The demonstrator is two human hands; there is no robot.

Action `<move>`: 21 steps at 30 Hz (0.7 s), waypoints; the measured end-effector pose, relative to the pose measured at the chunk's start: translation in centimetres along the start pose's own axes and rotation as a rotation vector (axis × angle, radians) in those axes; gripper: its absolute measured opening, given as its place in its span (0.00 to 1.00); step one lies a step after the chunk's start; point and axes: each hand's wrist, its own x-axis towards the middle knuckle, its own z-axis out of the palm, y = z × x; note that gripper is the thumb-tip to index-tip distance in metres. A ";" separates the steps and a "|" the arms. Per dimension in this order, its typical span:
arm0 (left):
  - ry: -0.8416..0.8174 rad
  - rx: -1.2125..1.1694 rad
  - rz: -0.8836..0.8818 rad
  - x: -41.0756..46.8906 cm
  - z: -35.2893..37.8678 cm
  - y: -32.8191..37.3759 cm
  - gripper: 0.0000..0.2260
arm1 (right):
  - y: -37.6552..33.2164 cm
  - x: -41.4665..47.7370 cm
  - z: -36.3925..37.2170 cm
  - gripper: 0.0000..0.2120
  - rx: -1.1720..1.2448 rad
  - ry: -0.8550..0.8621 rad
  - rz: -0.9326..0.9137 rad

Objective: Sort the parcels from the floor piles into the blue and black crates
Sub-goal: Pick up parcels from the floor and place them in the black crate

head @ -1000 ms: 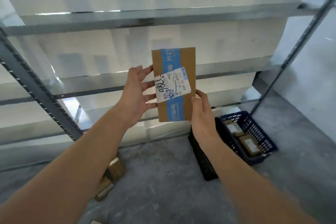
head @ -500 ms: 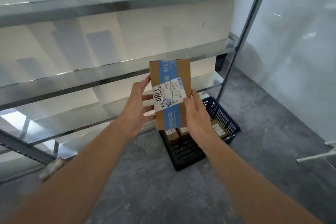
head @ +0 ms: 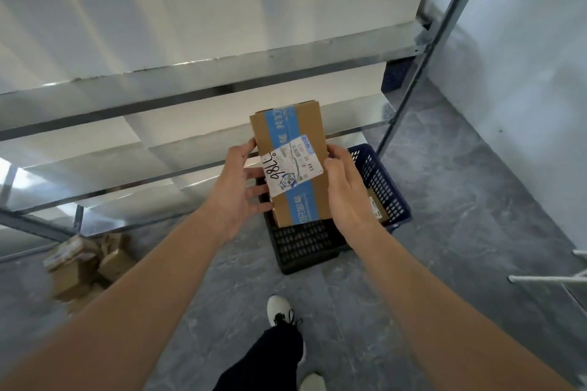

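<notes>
Two hands hold one parcel (head: 290,165) in the middle of my feed. It is a flat brown carton held up in the air, its top leaning slightly toward eleven o'clock. The left hand (head: 236,194) grips its nine o'clock edge, with the thumb near the upper corner and the fingers (head: 259,190) bent against the edge lower down. The right hand (head: 347,190) clasps the three o'clock edge, thumb laid on the front face and the other fingers wrapped behind.

A band of blue tape (head: 281,127) runs the length of the carton. A white label (head: 290,170) crosses the tape, carrying black hand-written digits that I cannot read with confidence.

From my view the parcel's lower end overlaps the black crate (head: 305,247), which sits on the grey floor (head: 460,216). Just beside that crate, at its two o'clock, stands the blue crate (head: 381,187). A brown labelled box (head: 376,208) shows inside it past the right wrist.

At eight o'clock in the view, well apart from both crates, the floor pile (head: 82,267) of brown parcels lies blurred. It sits at the foot of the metal rack (head: 190,82), whose shelves span from nine to one o'clock. At six o'clock a white shoe (head: 279,308) and a dark trouser leg (head: 273,355) point toward the black crate.
</notes>
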 end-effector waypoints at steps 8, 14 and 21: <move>-0.007 0.001 -0.145 12.2 3.9 -0.4 0.12 | 4.2 10.2 -1.0 0.16 -0.016 0.003 0.137; 0.065 0.027 -0.253 20.0 6.3 -1.7 0.14 | 8.5 17.9 -1.3 0.13 -0.056 -0.056 0.256; 0.255 0.021 -0.344 29.8 10.2 -8.0 0.15 | 17.4 27.2 -1.1 0.30 -0.104 -0.210 0.384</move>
